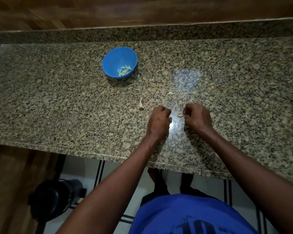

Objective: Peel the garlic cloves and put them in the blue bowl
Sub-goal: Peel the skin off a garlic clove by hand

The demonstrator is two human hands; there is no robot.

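Garlic clove [181,116] pinched in right grip [197,116]

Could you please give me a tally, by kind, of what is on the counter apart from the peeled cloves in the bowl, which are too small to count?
Blue bowl: 1
Loose garlic pieces on the granite counter: 2, one left of the hands, one beyond them
Hands at work: 2, left hand, right hand
Total: 5
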